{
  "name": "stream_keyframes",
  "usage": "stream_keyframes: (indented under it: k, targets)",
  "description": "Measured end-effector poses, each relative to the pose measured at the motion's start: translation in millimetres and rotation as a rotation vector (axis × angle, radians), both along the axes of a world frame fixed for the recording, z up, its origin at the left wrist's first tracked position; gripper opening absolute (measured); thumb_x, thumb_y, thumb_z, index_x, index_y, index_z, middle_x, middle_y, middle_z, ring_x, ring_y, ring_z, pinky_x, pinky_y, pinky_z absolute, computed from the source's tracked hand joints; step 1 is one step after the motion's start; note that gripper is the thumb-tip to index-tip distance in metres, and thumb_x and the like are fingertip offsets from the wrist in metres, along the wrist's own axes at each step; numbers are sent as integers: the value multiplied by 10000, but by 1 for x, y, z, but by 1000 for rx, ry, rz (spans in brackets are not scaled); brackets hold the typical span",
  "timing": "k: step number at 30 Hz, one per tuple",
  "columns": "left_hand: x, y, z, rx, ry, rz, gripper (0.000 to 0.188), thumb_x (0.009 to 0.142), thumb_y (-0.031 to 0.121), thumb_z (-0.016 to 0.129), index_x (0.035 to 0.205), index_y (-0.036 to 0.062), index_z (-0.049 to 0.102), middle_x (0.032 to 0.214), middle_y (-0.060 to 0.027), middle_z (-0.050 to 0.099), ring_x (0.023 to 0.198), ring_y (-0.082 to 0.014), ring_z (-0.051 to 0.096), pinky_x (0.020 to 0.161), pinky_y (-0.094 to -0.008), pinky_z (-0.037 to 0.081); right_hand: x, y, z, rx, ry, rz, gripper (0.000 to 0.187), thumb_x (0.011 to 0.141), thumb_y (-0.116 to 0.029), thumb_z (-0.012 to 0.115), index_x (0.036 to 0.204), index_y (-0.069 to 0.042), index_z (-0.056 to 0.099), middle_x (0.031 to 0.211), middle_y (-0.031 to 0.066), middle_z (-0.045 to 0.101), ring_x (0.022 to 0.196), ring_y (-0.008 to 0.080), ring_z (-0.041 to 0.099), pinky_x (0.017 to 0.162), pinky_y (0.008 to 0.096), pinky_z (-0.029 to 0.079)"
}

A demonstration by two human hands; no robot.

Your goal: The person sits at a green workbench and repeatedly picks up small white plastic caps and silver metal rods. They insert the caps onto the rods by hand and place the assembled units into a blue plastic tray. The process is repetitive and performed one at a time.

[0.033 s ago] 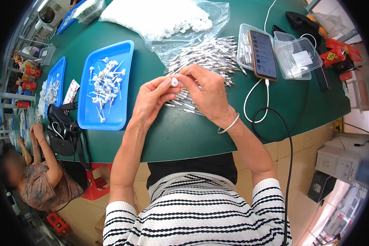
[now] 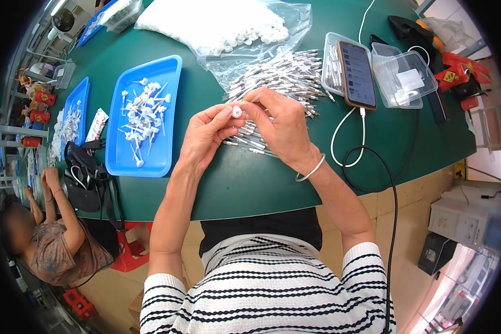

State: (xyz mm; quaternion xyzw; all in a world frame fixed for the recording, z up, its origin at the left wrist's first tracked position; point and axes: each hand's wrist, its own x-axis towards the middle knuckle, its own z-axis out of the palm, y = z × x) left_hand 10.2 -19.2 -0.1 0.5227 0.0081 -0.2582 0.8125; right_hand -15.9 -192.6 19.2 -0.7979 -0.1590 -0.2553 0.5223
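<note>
My left hand (image 2: 206, 131) pinches a small round white plastic cap (image 2: 237, 112) between thumb and fingers, above the green table. Close against the cap, my right hand (image 2: 281, 125) has its fingertips pressed together; whatever they grip is mostly hidden. Beneath and beyond both hands spreads a heap of thin metal-and-white rods (image 2: 284, 75). Behind it lies a big clear bag of white caps (image 2: 245, 36). To the left, a blue tray (image 2: 171, 119) bears several rods with white caps fitted on one end (image 2: 145, 119).
At the right, a phone (image 2: 357, 75) leans on a clear box of rods (image 2: 332, 78), beside another clear box (image 2: 401, 83). A black cable (image 2: 392, 222) runs down past my right arm. A black bag (image 2: 86, 183) lies left, near a co-worker (image 2: 67, 245) and a second blue tray (image 2: 83, 92).
</note>
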Motion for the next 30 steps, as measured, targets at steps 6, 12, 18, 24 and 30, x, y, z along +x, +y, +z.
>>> stream_keyframes:
  k: [6, 12, 18, 24, 30]
  targets:
    - [0, 2, -2, 7, 2, -4, 255, 929, 142, 578, 1102, -38, 628, 934, -108, 685, 811, -123, 672, 680, -186, 560, 1, 0, 0, -12, 7, 10, 88, 811, -74, 652, 797, -20, 584, 716, 119, 607, 627, 282, 613, 544, 355, 473]
    - [-1, 0, -4, 80, -58, 1, 248, 932, 137, 572, 1104, -33, 630, 931, -103, 684, 807, -115, 670, 676, -175, 548, 1, 0, -2, -18, 2, 31, 91, 817, -80, 647, 796, -21, 581, 716, 118, 608, 625, 284, 613, 545, 358, 473]
    - [-2, 0, -2, 78, -61, 6, 256, 935, 147, 568, 1103, -39, 621, 912, -85, 679, 795, -110, 665, 676, -177, 552, 2, -2, -3, -46, -16, 43, 101, 825, -99, 645, 804, -30, 576, 710, 118, 603, 626, 291, 609, 541, 363, 468]
    - [-2, 1, -2, 62, -65, 9, 261, 931, 138, 575, 1116, -38, 625, 925, -106, 683, 806, -117, 670, 677, -181, 553, 2, -3, -3, -82, -28, 40, 89, 831, -102, 639, 825, -36, 581, 724, 117, 606, 637, 290, 613, 546, 368, 473]
    - [-3, 0, -2, 112, -95, 25, 258, 928, 146, 583, 1107, -33, 634, 903, -92, 681, 788, -111, 660, 675, -187, 543, 2, -3, -4, -109, -84, 43, 73, 826, -92, 638, 856, -38, 598, 757, 115, 617, 665, 293, 627, 559, 364, 491]
